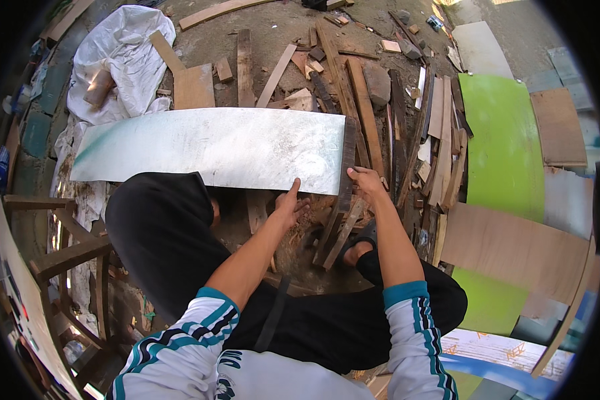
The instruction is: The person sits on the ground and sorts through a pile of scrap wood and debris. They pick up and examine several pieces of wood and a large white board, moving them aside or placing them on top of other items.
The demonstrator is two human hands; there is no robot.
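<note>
A long white board (207,147), scuffed and tinted green at its left end, lies across in front of me. A dark wooden strip (348,150) runs along its right end. My right hand (367,181) is closed on the near part of this strip, thumb at the board's corner. My left hand (291,205) is at the board's near edge, its thumb laid over the edge and its fingers apart below it; they do not appear to grip. My bent knee, in black trousers, is under the board's near left part.
Scrap wood strips (367,110) lie piled beyond and right of the board. A white sack (123,57) lies at the far left, a wooden stool frame (73,257) at the near left. On the right are a green panel (503,140) and a brown plywood sheet (513,250).
</note>
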